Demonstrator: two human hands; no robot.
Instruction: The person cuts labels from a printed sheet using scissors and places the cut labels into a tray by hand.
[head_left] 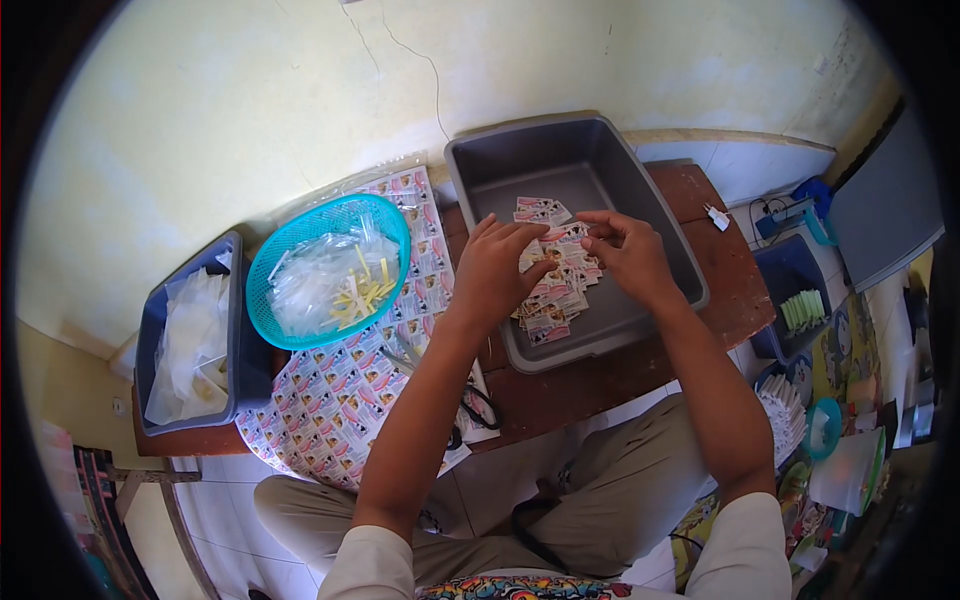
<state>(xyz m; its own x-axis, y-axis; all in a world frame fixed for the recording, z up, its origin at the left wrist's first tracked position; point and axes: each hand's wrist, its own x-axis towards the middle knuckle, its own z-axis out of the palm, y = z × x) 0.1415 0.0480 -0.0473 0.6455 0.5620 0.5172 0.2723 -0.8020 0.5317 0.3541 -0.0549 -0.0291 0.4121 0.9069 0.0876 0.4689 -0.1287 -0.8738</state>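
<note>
Both hands are over a dark grey plastic tub holding a loose pile of small printed paper labels. My left hand hovers at the pile's left side, its fingers stretched and the thumb apart. On the pile's right, my right hand has thumb and forefinger bent around the edge of a printed label. Scissors with dark handles lie left of the tub, partly hidden by my left forearm, on large uncut printed sheets.
A turquoise basket holds clear plastic bags and pale yellow strips. Left of it stands a dark blue bin with plastic sheets. A white plug adapter sits on the brown wooden table. Another blue bin is at right.
</note>
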